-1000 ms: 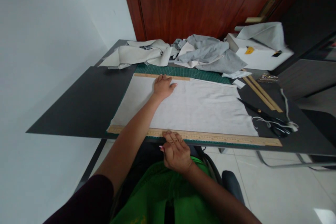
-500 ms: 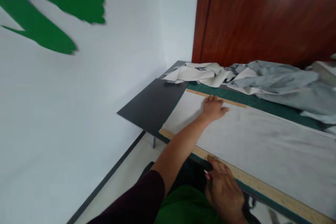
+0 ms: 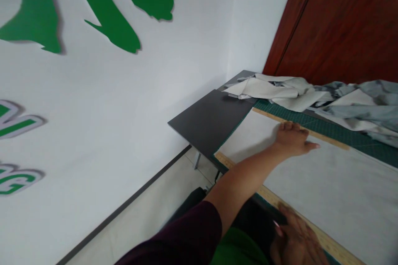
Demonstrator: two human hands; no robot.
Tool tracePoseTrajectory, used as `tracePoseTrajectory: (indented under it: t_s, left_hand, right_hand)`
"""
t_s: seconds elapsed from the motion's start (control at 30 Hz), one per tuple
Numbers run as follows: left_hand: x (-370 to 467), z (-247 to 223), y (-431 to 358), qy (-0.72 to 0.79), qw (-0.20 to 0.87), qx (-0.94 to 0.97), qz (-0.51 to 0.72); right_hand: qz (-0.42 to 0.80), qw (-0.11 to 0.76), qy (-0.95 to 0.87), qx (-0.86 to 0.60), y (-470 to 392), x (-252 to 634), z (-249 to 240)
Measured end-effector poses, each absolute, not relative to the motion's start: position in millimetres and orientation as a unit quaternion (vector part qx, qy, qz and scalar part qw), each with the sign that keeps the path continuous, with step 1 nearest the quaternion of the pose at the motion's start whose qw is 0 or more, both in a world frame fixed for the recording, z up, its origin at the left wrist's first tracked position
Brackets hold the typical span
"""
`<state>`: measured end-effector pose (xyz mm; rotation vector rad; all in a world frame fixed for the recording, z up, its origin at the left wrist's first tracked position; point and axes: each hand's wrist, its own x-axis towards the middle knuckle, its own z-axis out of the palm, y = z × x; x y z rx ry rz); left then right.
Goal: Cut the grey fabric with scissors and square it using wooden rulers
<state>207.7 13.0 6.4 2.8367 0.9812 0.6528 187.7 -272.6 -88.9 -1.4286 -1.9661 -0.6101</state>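
Observation:
A white sheet of cloth (image 3: 329, 178) lies flat on a green cutting mat (image 3: 311, 122). A wooden ruler (image 3: 267, 114) runs along its far edge, and a longer wooden ruler (image 3: 326, 236) along its near edge. My left hand (image 3: 292, 138) rests at the far ruler, fingers over it and thumb spread onto the cloth. Low in the view, my right hand (image 3: 295, 236) lies with its fingers stretched over the near ruler. Part of this hand is dark and cut off by the bottom edge.
Crumpled white and grey fabric (image 3: 280, 87) is heaped along the table's back. The dark table (image 3: 211, 120) has a corner jutting out by the white wall (image 3: 155, 91), which carries green lettering (image 3: 121, 25). A reddish-brown wooden door (image 3: 348, 20) stands behind.
The view has swung left and tilted, so the table and hands appear farther right and more wall lettering shows. Both hands stay at their rulers.

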Motion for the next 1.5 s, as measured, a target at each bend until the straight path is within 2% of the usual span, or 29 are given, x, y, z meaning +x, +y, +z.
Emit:
tracePoseTrajectory:
  t_s: [0.23,0.63,1.5]
  left_hand:
    - [211.6,-2.1,17.2,0.323,0.025,0.918,0.227]
    - [198.1,28.0,14.1,0.336,0.04,0.921,0.194]
    - [207.0,36.1,16.3,0.33,0.032,0.931,0.153]
  right_hand:
    - [-0.216,0.264,-0.757,-0.557,-270.5,192.4,-88.5]
    - [-0.321,0.335,-0.645,-0.607,-255.2,131.6,-31.6]
    - [-0.293,0.365,-0.643,-0.606,-253.9,138.6,-34.9]
